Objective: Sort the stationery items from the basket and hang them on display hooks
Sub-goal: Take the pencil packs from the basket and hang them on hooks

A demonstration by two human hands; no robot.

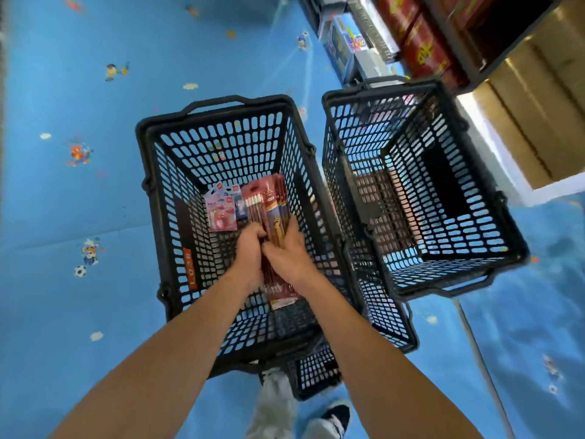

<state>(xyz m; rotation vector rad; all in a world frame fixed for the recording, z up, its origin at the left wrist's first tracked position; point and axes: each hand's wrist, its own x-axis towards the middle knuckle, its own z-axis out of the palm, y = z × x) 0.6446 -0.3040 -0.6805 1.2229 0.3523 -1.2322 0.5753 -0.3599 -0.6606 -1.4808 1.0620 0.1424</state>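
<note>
**Both hands clamped on a stack of pencil packs inside the basket**

The person's left hand (250,251) and right hand (292,256) are pressed together low in the basket. The fingers of both curl round the near half of a stack of flat red blister packs of pencils (273,201). The stack's far end fans slightly toward the basket's far wall.

The packs are probably light, stiff along the pencils and bendy at the card ends. Their glossy faces could slip over one another, so a squeeze across the flat faces near the middle should keep them squared. That would also leave the header ends free for the hooks. The hang holes are too small to make out.

Just beside the stack, toward the left wall, lie small pink and blue blister packs (220,212) on the basket's floor.

The black slotted plastic basket (152,131) stands on a blue floor printed with cartoon figures (79,201). A second black slotted basket (506,217) sits just beside its right edge. Shelving with boxed goods (424,49) lies beyond, at the far right.
</note>
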